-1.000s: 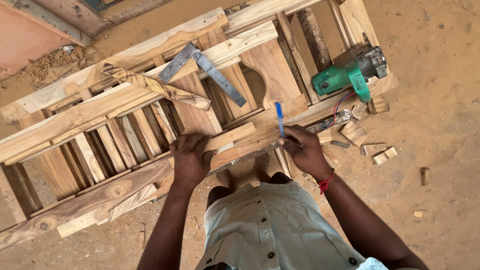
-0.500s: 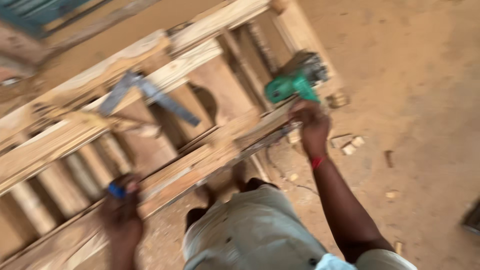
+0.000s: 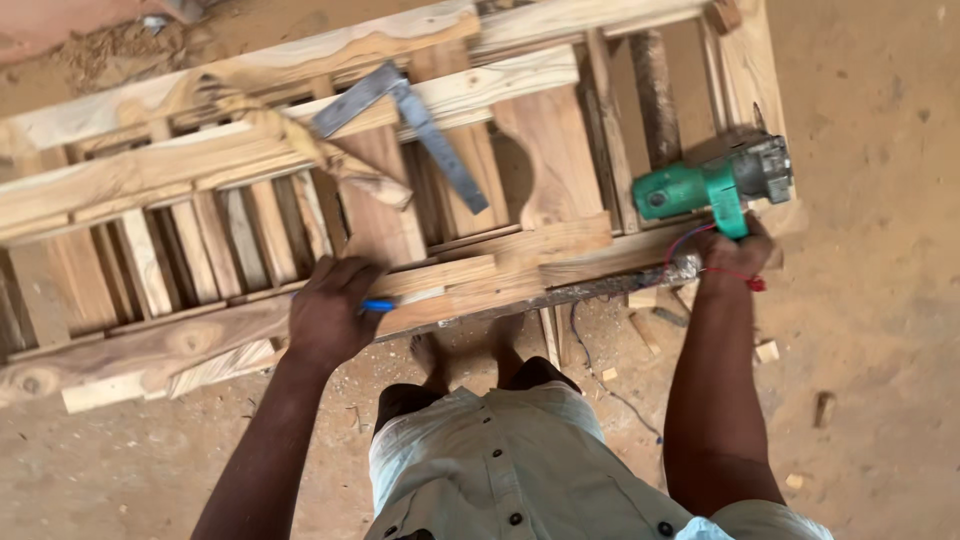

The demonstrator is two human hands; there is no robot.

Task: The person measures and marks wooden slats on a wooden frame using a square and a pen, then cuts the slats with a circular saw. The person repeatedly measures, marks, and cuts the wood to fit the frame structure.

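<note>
Sandy dirt floor (image 3: 880, 300), wood chips scattered. Slatted frame (image 3: 150, 180) of rough pale timber lies flat on it. Left hand (image 3: 325, 315) closed around blue pen (image 3: 378, 305), resting on frame rail. Right hand (image 3: 735, 250) grips green power tool (image 3: 715, 185) at frame's right end. Steel square (image 3: 410, 125) on slats.

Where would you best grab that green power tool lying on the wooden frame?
Probably by the green power tool's side handle, the stub pointing down toward the person, coming from the near edge of the wooden frame. The right hand is already there. The grey metal head at the far right looks unsafe to grip.
</note>
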